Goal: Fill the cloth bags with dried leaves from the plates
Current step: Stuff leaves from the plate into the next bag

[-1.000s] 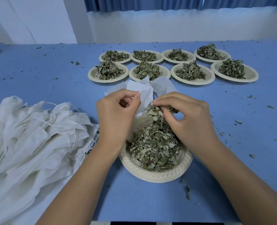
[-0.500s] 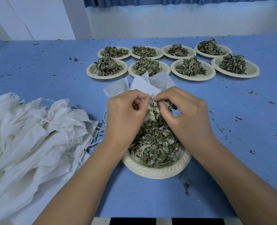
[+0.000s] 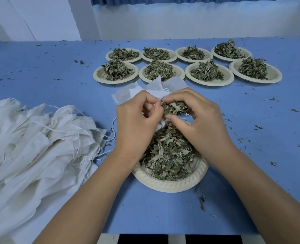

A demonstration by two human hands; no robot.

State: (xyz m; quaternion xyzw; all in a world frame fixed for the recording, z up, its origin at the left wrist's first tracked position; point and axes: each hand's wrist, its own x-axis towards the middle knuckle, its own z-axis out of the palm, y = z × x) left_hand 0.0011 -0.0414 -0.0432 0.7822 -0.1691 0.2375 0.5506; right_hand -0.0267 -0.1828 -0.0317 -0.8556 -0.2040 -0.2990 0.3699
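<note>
A cream plate (image 3: 170, 184) heaped with dried leaves (image 3: 168, 155) sits on the blue table in front of me. Above its far side my left hand (image 3: 137, 124) grips the mouth of a white cloth bag (image 3: 128, 92), whose body lies on the table behind my hands. My right hand (image 3: 196, 118) pinches a clump of dried leaves (image 3: 174, 107) right at the bag's mouth, touching my left fingers. The bag's opening is hidden behind both hands.
Several more cream plates of dried leaves (image 3: 209, 74) stand in two rows at the back of the table. A big pile of white cloth bags with drawstrings (image 3: 35, 143) lies at the left. Leaf crumbs (image 3: 259, 126) are scattered over the blue table (image 3: 40, 73).
My right hand has lifted a clump of leaves off the plate up to the bag's mouth. My left hand has closed in against it, still holding the bag.
</note>
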